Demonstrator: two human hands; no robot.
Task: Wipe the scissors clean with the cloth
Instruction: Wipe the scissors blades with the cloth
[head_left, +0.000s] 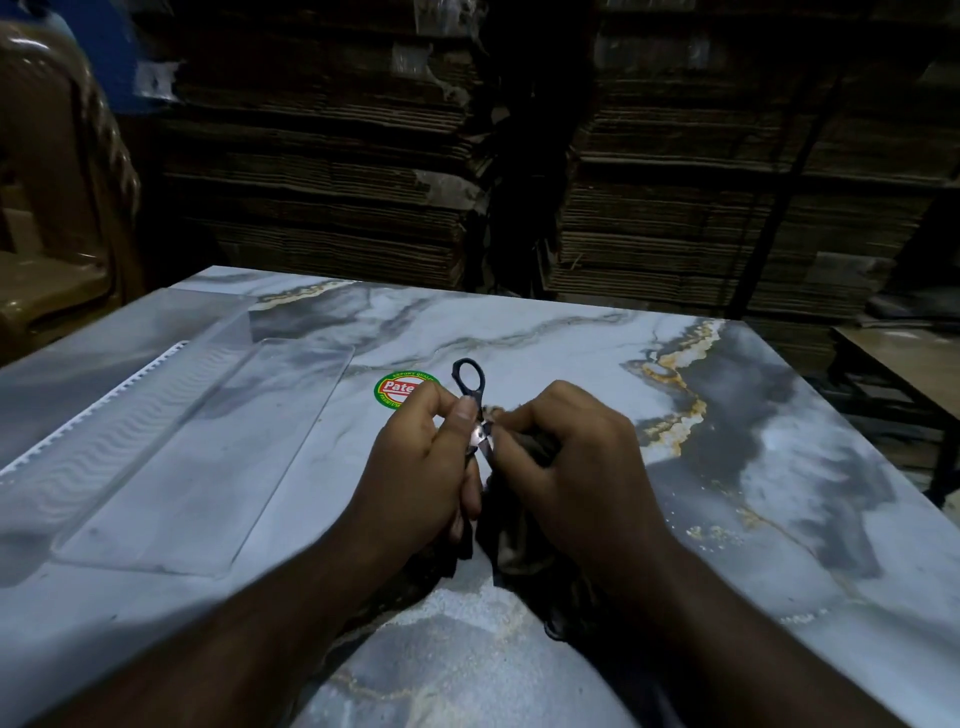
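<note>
Small scissors (470, 382) with dark handle loops stand upright over the middle of the marble-patterned table (571, 353). My left hand (421, 462) grips them just below the loops, thumb against the shaft. The shiny blades show between my two hands. My right hand (571, 467) holds a dark cloth (511, 545) bunched against the blades; the cloth hangs down below both hands onto the table. Most of the blades are hidden by fingers and cloth.
A clear plastic tray (208, 457) lies on the table's left side, with a white toothed strip (98, 410) beside it. A round green and red sticker (400, 388) is behind my left hand. Stacked cardboard (363, 156) fills the background; a brown chair (52, 208) stands left.
</note>
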